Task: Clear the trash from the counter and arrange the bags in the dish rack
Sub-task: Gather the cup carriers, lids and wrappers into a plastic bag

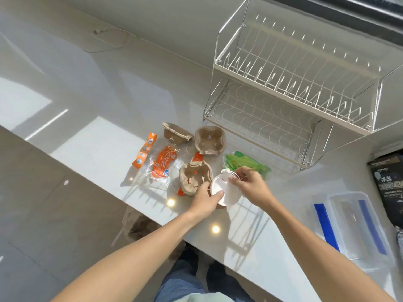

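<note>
My left hand grips a white paper cup just above the counter's front edge. My right hand pinches white crumpled paper or a lid at the cup's rim. Three brown pulp cup carriers lie behind: one at the back left, one at the back, one touching my left hand. An orange wrapper strip and a clear bag with orange print lie to the left. A green bag sits behind my right hand. The white wire dish rack stands at the back right.
A clear plastic box with blue strips sits on the white counter at the right, with a dark printed bag beyond it. A cable lies far back. The counter's front edge runs diagonally; floor and my legs lie below.
</note>
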